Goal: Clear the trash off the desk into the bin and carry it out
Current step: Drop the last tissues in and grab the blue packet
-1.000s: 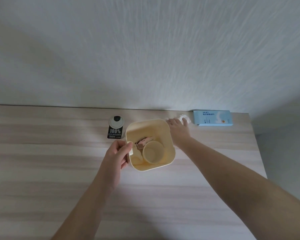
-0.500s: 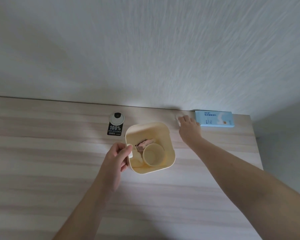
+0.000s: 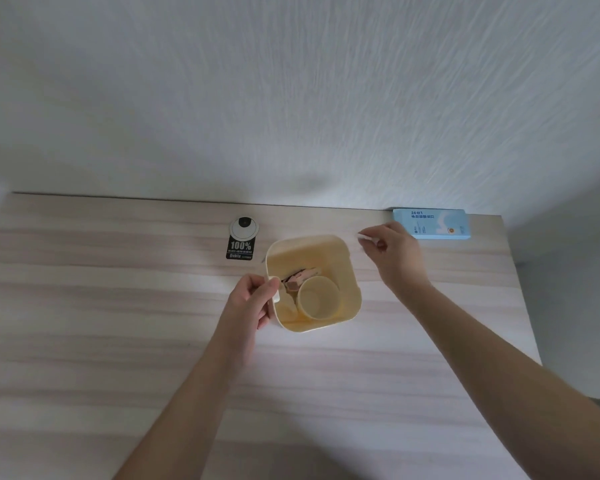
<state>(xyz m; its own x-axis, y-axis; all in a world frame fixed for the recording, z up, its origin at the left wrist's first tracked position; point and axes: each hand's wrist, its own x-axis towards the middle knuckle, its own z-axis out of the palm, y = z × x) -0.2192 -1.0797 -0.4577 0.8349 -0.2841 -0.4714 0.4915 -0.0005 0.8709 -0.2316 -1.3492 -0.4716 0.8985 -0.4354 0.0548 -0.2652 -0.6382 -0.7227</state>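
A small pale-yellow bin (image 3: 347,271) stands on the wooden desk (image 3: 118,341). Inside it lie a paper cup (image 3: 317,301) and a crumpled pink wrapper (image 3: 297,278). My left hand (image 3: 253,303) grips the bin's left rim. My right hand (image 3: 394,256) hovers just right of the bin, above the desk, and pinches a small white scrap of tissue (image 3: 365,236) between thumb and fingers.
A light-blue box (image 3: 433,225) lies at the desk's back right against the white wall. A black and white hang tag (image 3: 242,242) lies left of the bin. The desk's right edge (image 3: 520,289) drops to the floor.
My right hand reached toward the back of the desk beside the blue box, closed on the white scrap and lifted it off the surface. My left hand stayed on the bin's rim.
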